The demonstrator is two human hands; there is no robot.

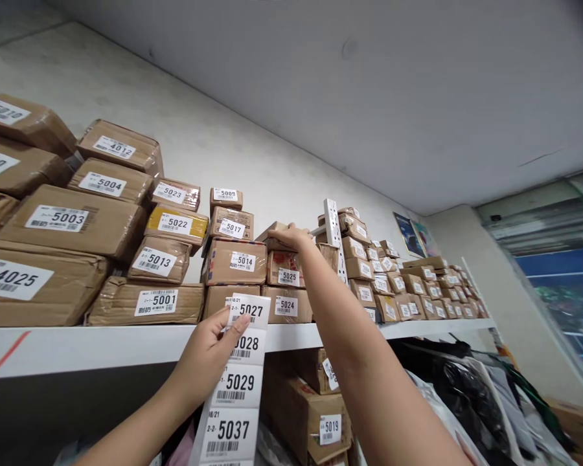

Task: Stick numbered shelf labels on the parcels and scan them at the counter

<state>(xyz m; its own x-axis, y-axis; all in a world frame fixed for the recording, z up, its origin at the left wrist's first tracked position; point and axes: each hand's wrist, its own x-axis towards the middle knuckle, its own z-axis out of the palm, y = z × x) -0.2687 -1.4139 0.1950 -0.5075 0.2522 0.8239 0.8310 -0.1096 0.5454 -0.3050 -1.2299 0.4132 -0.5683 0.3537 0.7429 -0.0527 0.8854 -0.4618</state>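
My left hand pinches a strip of white number labels between thumb and fingers. The strip hangs down in front of the shelf edge, its labels reading 5027, 5028, 5029 and 5037. Reaching up to the shelf, my right hand is closed over a small cardboard box that lies on top of the box labelled 5025. Part of that small box is hidden by the hand. Below it sits the box labelled 5024, and to its left the box labelled 5014.
A white shelf carries stacked, labelled cardboard boxes on both sides of a perforated metal post. More boxes, one marked 5019, stand under the shelf. Plastic-wrapped bags lie at lower right. A window is far right.
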